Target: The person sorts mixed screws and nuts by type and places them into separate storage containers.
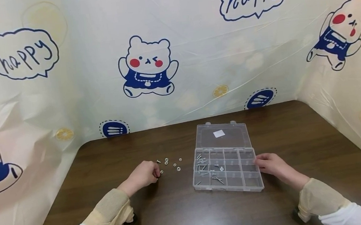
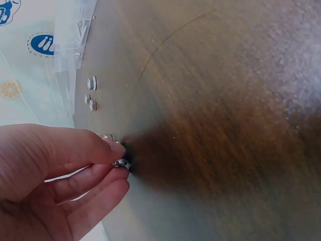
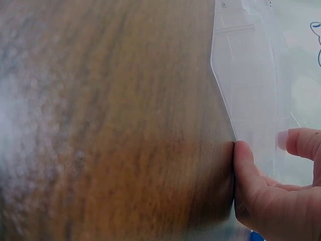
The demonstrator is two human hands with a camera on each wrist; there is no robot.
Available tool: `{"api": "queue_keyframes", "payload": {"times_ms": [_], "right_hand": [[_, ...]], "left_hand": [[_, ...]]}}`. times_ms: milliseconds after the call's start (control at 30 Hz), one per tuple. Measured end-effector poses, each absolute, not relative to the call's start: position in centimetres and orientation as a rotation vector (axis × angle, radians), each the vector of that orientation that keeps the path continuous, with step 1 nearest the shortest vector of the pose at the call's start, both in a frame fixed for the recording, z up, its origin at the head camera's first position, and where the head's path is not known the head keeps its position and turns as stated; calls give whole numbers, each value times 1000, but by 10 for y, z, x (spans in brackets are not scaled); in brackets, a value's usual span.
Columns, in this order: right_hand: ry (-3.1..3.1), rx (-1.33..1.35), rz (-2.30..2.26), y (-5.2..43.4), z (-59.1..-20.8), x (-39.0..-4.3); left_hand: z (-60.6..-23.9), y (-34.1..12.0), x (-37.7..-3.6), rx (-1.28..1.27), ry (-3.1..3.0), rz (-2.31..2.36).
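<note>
My left hand is low over the table on the left, its thumb and fingertips pinching a small shiny metal nut. The fingers hide part of the nut. Just beyond that hand lie several loose nuts and a short screw. To their right sits a clear plastic compartment box with its lid laid back. Screws lie in its left compartments, and a small pale piece in a middle one. My right hand grips the box's right edge, thumb low on its side wall.
The brown wooden table ends at a patterned curtain at the back and sides. A small white paper shows at the open lid. Dark devices are strapped under both wrists.
</note>
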State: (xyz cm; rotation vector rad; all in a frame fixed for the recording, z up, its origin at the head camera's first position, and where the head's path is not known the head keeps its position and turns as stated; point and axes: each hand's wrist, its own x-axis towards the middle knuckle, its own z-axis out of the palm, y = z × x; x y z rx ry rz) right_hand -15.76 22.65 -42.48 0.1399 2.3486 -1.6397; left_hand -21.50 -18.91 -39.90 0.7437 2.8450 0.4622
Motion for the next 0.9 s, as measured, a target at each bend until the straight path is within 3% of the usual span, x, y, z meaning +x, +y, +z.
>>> {"api": "queue_keyframes", "payload": {"times_ms": [400, 900], "right_hand": [[2347, 141, -1656, 227, -424, -157], [2333, 149, -1673, 227, -424, -157]], "left_hand": [[-393, -175, -219, 895, 2844, 524], [-366, -117, -220, 1012, 2830, 706]]}}
